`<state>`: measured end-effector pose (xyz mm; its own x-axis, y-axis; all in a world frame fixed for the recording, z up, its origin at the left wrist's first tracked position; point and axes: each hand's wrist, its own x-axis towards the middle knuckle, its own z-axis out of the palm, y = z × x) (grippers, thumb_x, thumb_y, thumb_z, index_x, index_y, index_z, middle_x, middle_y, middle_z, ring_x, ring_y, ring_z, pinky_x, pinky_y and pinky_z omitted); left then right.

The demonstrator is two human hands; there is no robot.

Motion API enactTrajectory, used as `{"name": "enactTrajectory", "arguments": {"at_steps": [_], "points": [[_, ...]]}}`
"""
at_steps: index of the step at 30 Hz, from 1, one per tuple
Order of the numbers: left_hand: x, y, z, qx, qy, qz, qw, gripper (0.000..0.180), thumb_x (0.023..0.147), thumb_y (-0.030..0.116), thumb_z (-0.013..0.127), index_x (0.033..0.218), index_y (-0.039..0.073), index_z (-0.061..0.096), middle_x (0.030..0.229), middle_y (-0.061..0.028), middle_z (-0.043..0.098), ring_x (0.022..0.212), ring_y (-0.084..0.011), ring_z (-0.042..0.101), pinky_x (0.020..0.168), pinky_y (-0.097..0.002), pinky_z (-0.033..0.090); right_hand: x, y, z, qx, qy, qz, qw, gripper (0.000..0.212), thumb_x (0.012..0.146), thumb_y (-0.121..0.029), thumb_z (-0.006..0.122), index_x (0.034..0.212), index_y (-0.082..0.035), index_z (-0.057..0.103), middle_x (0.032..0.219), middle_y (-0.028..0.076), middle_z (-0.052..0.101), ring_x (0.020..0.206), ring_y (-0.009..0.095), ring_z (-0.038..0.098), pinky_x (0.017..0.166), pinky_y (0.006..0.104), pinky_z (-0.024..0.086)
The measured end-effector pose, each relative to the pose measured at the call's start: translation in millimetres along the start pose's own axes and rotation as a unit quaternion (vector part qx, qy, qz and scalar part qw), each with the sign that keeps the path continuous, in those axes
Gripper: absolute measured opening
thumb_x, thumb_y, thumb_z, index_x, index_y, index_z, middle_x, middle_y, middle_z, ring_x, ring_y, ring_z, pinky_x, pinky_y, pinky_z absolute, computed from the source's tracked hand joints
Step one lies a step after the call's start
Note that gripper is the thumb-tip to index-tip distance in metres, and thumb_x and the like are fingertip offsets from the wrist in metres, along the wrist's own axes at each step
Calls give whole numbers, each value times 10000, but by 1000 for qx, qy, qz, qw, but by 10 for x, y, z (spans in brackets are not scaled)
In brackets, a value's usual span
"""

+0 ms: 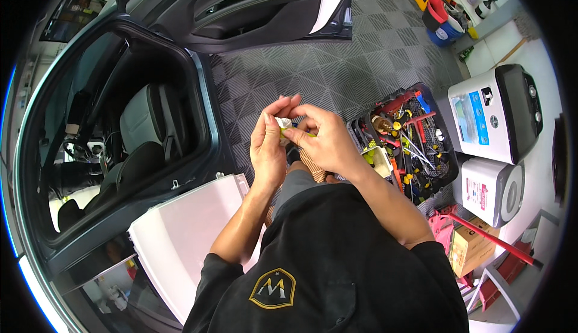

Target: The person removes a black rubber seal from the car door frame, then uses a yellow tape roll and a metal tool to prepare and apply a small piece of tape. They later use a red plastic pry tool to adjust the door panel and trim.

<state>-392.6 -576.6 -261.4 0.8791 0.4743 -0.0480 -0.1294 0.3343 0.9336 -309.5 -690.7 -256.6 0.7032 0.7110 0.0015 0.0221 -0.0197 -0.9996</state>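
In front of my body both hands meet around a small white, crumpled-looking piece (pixel 283 123) with yellow-green bits showing at its edges. Its kind is too small and too covered to make out. My left hand (pixel 269 137) curls its fingers about the piece from the left, thumb pressed near it. My right hand (pixel 322 137) pinches the yellow-green part between thumb and fingers. Fingers hide most of what lies between the hands.
A car with an open door (pixel 253 8) stands to the left, its seat (pixel 141 116) visible. Below it leans a pale pink panel (pixel 186 230). At right are a black tool basket (pixel 415 92), two white machines (pixel 481 116), a cardboard box (pixel 472 245) and a red bar (pixel 494 238).
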Motion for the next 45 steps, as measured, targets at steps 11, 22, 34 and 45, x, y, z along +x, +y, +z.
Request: {"name": "enactTrajectory", "arguments": {"at_steps": [11,22,34,45], "points": [[318,-60,99,215,9,21,976,463,1115,371,411,1270,18,667,1221,-71,605,1065,-128,580,833,-269,513,79,343,-94,299,37,76,950,153,992,-104,690,1077,12,638,929,81,729,787,126,711,582,231,507],[273,279,210,493,-70,118,859,337,916,-7,705,1253,-14,702,1083,-165,699,982,-271,734,835,-332,582,96,286,-167,199,140,115,963,184,983,-130,710,1001,43,649,822,116,745,703,153,744,515,232,523],[362,428,14,451,-151,7,880,363,846,-65,751,1203,-1,727,1015,-118,729,957,-224,739,880,-318,590,-112,40,-263,105,59,95,988,221,985,-145,696,1063,53,637,823,117,747,626,111,671,564,241,503],[177,236,75,252,-104,-60,960,269,917,-17,713,1180,32,741,925,-53,725,872,-153,713,776,-271,563,-329,-12,-398,19,85,109,990,274,979,-191,715,1113,19,601,702,63,663,594,72,570,543,265,442]]}}
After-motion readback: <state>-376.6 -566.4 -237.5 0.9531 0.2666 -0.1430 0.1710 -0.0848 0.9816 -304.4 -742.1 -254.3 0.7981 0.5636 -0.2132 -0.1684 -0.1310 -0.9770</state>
